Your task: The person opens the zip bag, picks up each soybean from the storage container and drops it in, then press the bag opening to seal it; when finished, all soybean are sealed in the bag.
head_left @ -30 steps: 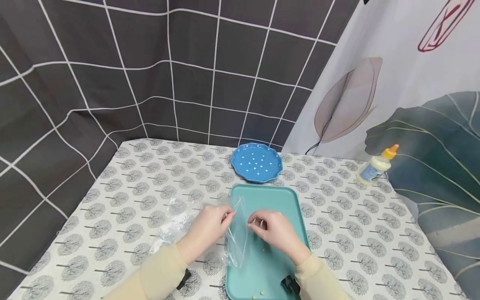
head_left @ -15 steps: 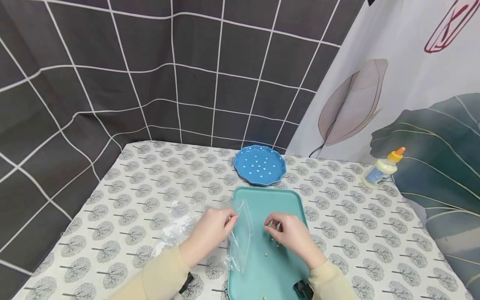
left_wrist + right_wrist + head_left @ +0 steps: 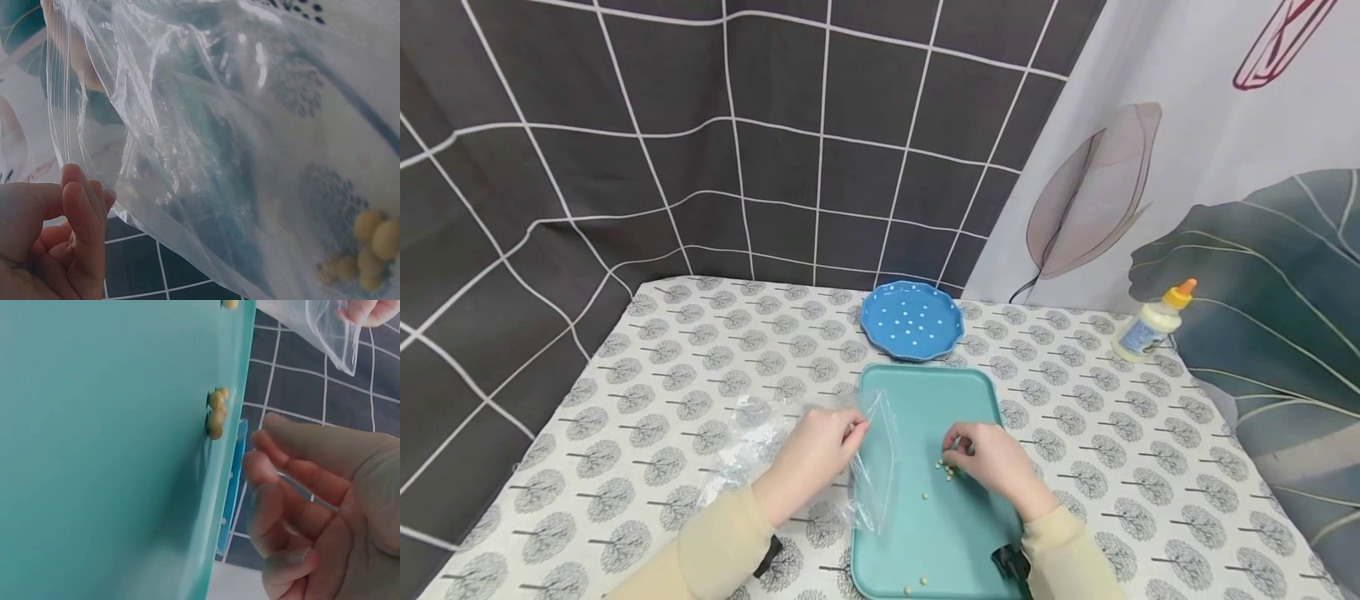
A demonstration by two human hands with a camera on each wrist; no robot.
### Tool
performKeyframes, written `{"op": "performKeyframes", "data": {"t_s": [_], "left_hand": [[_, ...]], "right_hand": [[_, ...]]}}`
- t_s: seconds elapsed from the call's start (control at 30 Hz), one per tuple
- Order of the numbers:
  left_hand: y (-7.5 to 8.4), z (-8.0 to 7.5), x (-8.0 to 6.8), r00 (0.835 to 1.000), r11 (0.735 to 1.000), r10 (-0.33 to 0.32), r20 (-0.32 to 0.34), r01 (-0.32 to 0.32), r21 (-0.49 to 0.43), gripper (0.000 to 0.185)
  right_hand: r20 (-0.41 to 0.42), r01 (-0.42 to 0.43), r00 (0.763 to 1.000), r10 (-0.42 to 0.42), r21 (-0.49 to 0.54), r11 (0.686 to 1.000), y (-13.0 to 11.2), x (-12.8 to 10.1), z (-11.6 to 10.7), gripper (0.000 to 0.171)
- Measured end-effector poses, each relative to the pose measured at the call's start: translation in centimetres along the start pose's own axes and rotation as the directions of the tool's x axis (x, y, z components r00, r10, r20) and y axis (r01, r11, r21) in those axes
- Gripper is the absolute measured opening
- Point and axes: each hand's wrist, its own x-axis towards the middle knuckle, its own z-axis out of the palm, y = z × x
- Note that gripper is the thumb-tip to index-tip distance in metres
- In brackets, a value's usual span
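My left hand point(image 3: 816, 446) pinches the rim of a clear zip bag point(image 3: 169, 125) between thumb and fingers. The bag's mouth stands over the left side of a teal tray point(image 3: 917, 550), and its body spreads onto the cloth at left. Several round yellowish soybeans point(image 3: 375, 247) show at the bag's lower part in the left wrist view. My right hand point(image 3: 992, 462) hovers over the tray beside a small cluster of soybeans point(image 3: 950, 471). In the right wrist view its thumb and fingertips are bent and apart, with nothing seen between them. A few loose soybeans point(image 3: 925, 497) lie elsewhere on the tray.
A blue plate with white dots point(image 3: 912, 321) stands just behind the tray. At the back right is a glue bottle point(image 3: 1150, 325) with an orange tip. A tree-patterned cloth point(image 3: 700, 400) covers the table; dark checked curtain point(image 3: 775, 150) hangs behind.
My right hand has moved right, away from the bag's mouth, to the soybean cluster on the tray. The left hand keeps its pinch on the bag, nearly still.
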Motion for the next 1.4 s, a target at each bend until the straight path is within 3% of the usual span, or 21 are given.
{"op": "performKeyframes", "data": {"t_s": [0.3,0.93,1.4], "left_hand": [[0.07,-0.10,0.22,1.000,1.000,0.001,-0.005,-0.001,0.007,0.013],[0.07,-0.31,0.07,1.000,1.000,-0.008,-0.004,0.008,0.002,0.013],[0.10,-0.37,-0.05,1.000,1.000,-0.004,0.003,0.004,-0.019,0.014]], "right_hand": [[0.041,0.019,0.999,-0.015,-0.090,0.996,0.37,-0.06,-0.31,0.016],[0.085,0.022,0.996,-0.014,-0.085,0.996,0.37,0.66,0.17,0.020],[0.067,0.021,0.998,-0.014,-0.100,0.995,0.26,0.38,0.49,0.019]]}}
